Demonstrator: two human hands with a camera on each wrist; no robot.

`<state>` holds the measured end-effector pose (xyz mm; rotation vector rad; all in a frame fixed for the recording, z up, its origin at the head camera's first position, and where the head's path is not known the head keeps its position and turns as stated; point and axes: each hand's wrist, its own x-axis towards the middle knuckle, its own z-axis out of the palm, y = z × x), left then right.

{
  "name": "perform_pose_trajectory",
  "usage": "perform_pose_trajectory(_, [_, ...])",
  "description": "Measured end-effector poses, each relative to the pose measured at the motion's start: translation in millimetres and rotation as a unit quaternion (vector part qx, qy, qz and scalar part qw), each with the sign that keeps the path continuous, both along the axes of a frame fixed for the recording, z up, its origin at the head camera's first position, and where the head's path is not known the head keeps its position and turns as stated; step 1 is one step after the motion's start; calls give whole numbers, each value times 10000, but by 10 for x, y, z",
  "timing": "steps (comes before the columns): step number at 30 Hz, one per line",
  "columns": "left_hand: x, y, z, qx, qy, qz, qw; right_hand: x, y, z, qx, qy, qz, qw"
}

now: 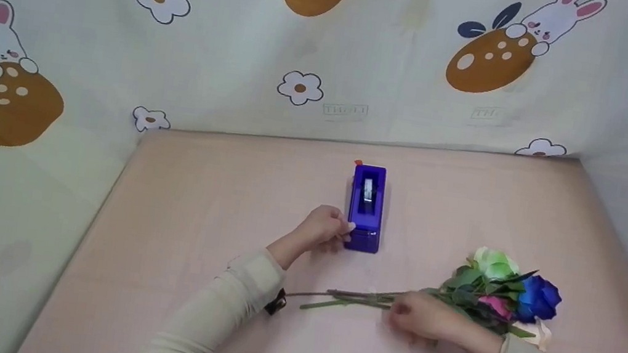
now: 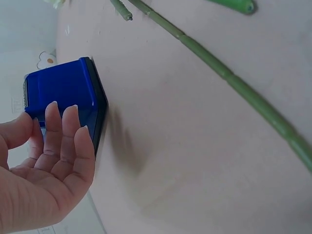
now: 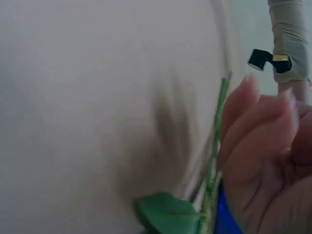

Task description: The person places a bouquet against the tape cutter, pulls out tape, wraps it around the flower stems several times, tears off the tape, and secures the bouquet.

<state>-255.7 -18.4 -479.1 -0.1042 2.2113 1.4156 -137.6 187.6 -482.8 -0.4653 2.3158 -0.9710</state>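
A blue tape dispenser (image 1: 366, 209) stands upright at the middle of the table, a roll of clear tape (image 1: 368, 191) in its slot. My left hand (image 1: 324, 228) is at its near left corner. In the left wrist view, the thumb and index finger meet just below the serrated cutter (image 2: 25, 91), pinching what seems to be the tape's end; the other fingers are spread loosely. My right hand (image 1: 423, 317) is over the flower stems (image 1: 358, 298), blurred, its fingers (image 3: 258, 131) loosely bent beside the stems with nothing visible in them.
The bunch of artificial roses lies at the right: a blue rose (image 1: 539, 299), a green-white rose (image 1: 495, 264), a pink one (image 1: 497, 305) and a pale one. Stems point left towards the left sleeve. A printed cloth (image 1: 231, 64) rises behind the pink table (image 1: 194, 183).
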Motion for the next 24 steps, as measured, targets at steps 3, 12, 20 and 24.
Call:
perform_pose_trajectory(3, [-2, -3, 12, -49, 12, 43, 10000, -155, -53, -7, 926, 2115, -1, 9730])
perform_pose_trajectory(12, [17, 31, -6, -22, 201, -27, 9998, -282, -215, -240, 1238, 2123, -344, 9687])
perform_pose_trajectory(20, [23, 18, 9, -2, 358, -89, 9993, -281, -222, -232, 1131, 1889, -245, 9751])
perform_pose_trajectory(24, [13, 18, 5, -7, 350, -34, 9994, -279, -252, -261, 1138, 1893, -317, 9748])
